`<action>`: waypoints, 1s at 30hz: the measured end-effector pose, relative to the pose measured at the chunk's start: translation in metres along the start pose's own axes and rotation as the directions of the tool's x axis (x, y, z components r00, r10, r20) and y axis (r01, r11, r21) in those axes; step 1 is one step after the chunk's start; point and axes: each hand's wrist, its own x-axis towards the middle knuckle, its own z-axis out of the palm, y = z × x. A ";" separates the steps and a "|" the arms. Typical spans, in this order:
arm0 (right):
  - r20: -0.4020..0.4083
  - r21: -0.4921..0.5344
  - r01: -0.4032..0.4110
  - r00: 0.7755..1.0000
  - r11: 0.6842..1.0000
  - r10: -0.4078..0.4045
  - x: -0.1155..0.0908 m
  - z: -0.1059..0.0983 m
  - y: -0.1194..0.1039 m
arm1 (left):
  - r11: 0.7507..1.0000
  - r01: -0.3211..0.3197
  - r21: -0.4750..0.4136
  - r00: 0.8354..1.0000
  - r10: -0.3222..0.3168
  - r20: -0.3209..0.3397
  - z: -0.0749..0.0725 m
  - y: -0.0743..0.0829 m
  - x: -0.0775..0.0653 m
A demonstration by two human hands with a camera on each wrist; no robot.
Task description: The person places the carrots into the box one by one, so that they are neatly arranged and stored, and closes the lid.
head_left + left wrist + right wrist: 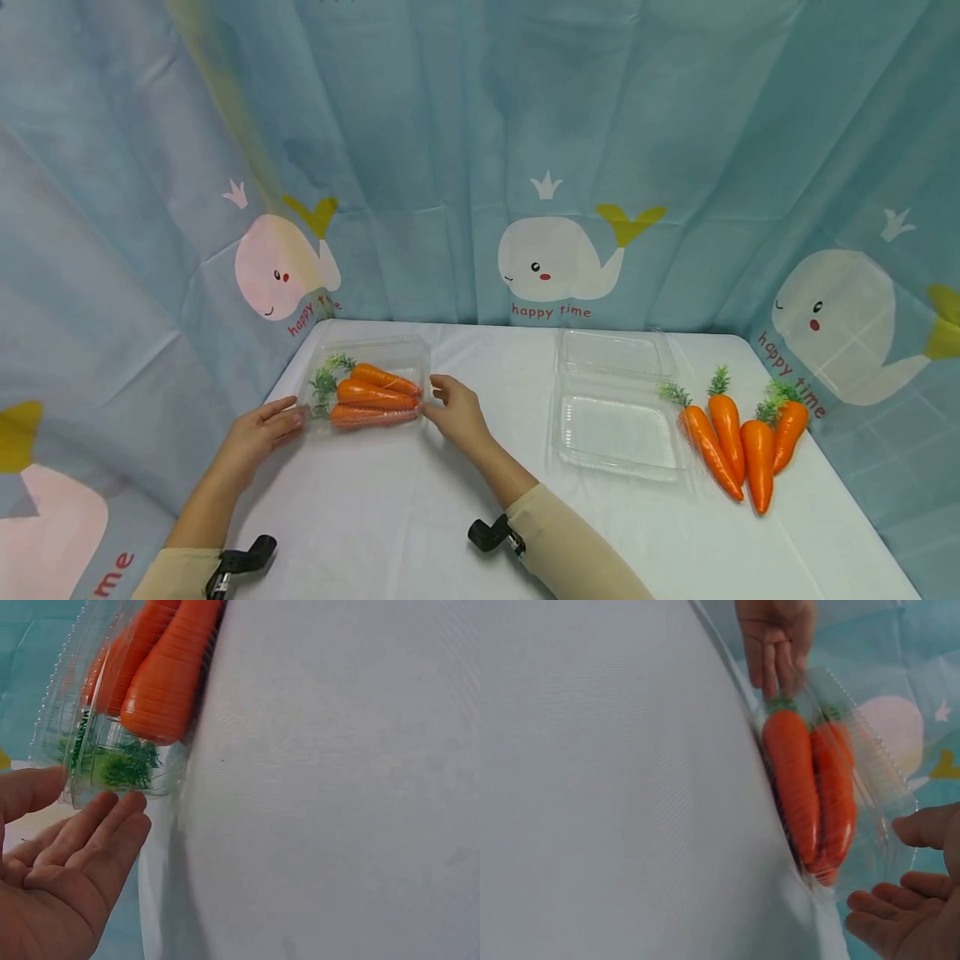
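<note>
A clear plastic clamshell box (405, 348) lies at the left of the white table with its lid down. Three orange carrots (378, 393) with green tops show inside, tops toward the left. At the box's left end is my left hand (258, 433); in the left wrist view its thumb reaches the rim and its nearly straight fingers lie against the end wall. My right hand (459, 417) is at the opposite end, thumb and fingers spread around the corner. The right wrist view has the right thumb (922, 827) at the lid's edge, fingers loosely bent below.
To the right, a second clear clamshell box (618, 433) lies unfolded, its lid toward the back. Several loose carrots (759, 467) lie beside it near the table's right edge. A blue curtain (420, 167) printed with whales hangs behind and along both sides.
</note>
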 end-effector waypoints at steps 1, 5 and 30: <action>-0.002 0.002 -0.019 1.000 1.000 0.019 0.000 0.000 0.000 | 1.000 0.006 -0.004 1.000 -0.006 0.007 -0.001 0.000 0.000; 0.002 0.007 -0.101 0.995 0.995 0.101 0.003 -0.002 0.000 | 0.998 0.055 -0.028 0.997 -0.053 0.049 -0.002 0.003 0.002; 0.270 0.495 -0.448 0.894 0.745 0.358 0.014 0.000 0.007 | 0.881 0.306 -0.362 0.939 -0.215 0.270 -0.015 0.009 0.008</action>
